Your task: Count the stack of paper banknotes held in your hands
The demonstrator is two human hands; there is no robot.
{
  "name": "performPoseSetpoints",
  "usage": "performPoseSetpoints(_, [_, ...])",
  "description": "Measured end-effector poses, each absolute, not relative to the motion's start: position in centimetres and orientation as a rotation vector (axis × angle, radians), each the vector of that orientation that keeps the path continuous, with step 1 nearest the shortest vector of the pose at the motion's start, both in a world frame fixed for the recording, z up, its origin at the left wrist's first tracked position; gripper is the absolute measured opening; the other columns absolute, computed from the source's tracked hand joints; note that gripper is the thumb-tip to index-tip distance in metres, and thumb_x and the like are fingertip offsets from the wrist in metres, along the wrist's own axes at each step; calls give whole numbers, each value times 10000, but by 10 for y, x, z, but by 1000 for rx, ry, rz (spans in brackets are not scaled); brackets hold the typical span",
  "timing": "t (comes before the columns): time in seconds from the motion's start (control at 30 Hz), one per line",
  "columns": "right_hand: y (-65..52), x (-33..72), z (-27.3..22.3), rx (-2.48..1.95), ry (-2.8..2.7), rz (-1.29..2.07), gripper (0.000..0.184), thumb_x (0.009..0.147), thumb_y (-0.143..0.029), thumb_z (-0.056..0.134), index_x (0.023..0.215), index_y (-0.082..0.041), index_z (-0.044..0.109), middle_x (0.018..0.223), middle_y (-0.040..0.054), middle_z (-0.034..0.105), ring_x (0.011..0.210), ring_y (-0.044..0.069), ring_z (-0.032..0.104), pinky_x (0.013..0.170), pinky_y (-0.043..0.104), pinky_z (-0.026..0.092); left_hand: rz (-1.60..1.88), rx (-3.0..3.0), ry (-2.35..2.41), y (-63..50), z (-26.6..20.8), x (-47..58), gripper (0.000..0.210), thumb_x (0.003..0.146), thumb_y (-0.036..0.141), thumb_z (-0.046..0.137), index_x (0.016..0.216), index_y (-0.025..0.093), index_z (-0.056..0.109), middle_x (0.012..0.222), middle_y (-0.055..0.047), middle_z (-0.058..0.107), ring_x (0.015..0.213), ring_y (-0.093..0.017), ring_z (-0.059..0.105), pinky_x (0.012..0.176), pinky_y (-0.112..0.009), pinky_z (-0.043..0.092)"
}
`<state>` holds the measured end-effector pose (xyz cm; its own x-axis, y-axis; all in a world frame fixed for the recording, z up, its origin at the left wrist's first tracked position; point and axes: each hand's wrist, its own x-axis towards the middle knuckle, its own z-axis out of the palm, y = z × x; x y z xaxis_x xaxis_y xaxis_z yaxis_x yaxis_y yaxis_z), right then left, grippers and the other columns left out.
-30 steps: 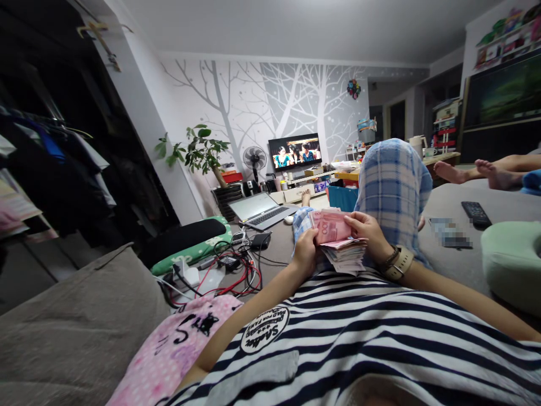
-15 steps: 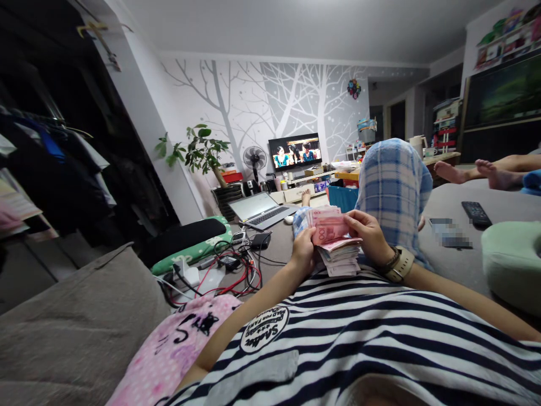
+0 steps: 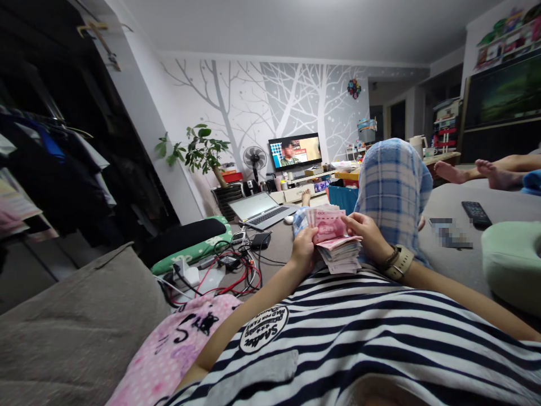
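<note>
From my remote seat I see the left hand [image 3: 303,248] clamped on the left end of a fanned sheaf of pink paper banknotes [image 3: 330,227], long axis crosswise; the right hand [image 3: 366,230] pinches its right edge, fingers together. A thick stack of pale, pinkish paper notes [image 3: 340,258] lies just below, between both hands.

Banknotes [image 3: 329,228] pink; shirt [image 3: 338,327] navy-and-white striped; trousers [image 3: 389,186] blue plaid; cloth [image 3: 169,361] pink, white-dotted; watch strap [image 3: 406,259] beige.

Pink banknotes [image 3: 330,228], fanned at top, thick uneven layers below, held between left hand [image 3: 303,248] and right hand [image 3: 370,235]
</note>
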<state>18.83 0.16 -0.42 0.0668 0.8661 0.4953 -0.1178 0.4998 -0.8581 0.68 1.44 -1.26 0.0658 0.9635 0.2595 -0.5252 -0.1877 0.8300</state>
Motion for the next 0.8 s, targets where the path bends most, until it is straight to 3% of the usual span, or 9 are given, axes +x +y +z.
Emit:
performPoseSetpoints(0.47, [5, 187, -6, -728, -1292, 769, 763, 502, -919, 942, 644, -233, 640, 585, -27, 564, 596, 137, 433, 568, 301, 373, 1461, 1015, 613, 15, -13, 8, 193, 716, 303, 839, 733, 246, 655, 897, -81, 816, 1128, -380, 802, 977, -538, 684])
performPoseSetpoints(0.8, [-3, 185, -3, -585, -1289, 780, 470, 688, -628, 948, 696, -241, 683, 609, -43, 549, 590, 135, 423, 578, 309, 380, 1532, 1005, 651, 15, -11, 7, 74, 683, 251, 802, 717, 216, 746, 739, -66, 742, 961, -326, 807, 875, -431, 688])
